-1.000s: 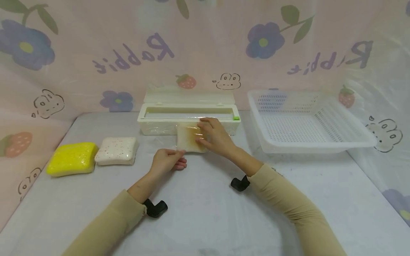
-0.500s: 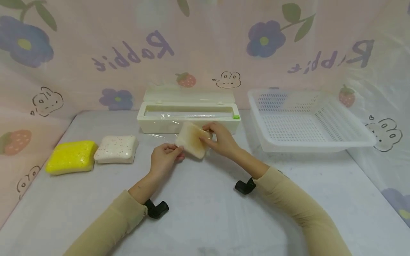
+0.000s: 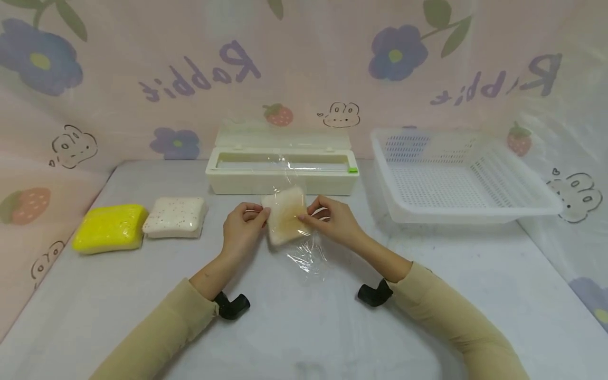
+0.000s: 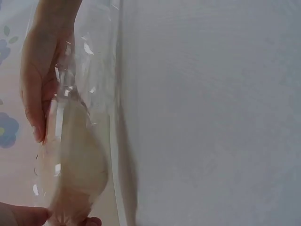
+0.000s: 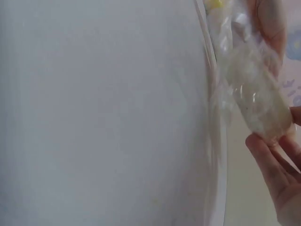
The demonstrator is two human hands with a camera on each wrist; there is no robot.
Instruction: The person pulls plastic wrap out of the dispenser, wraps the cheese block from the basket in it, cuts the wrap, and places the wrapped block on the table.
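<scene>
A square, cream slice of bread (image 3: 285, 216) with a browned patch is held tilted between both hands. Clear cling film (image 3: 306, 258) lies round it, with a loose, crinkled end hanging below and another sticking up above. My left hand (image 3: 241, 228) pinches the bread's left edge between thumb and fingers. At the right edge my right hand (image 3: 336, 220) grips it, thumb on the front and fingers behind. In the left wrist view the film (image 4: 70, 84) is bunched beside the bread (image 4: 77, 150). The right wrist view shows fingertips (image 5: 256, 143) on the bread's near end.
Behind the hands stands a white cling film dispenser (image 3: 285, 183), lid up, with a green slider (image 3: 352, 170). A white perforated basket (image 3: 480, 214) is at the right. To the left lie a film-wrapped yellow block (image 3: 110, 229) and a speckled white block (image 3: 174, 217).
Both hands have lifted the bread from in front of the dispenser, turned it and drawn it slightly nearer. The left hand has moved up its edge, and loose film now hangs below.
</scene>
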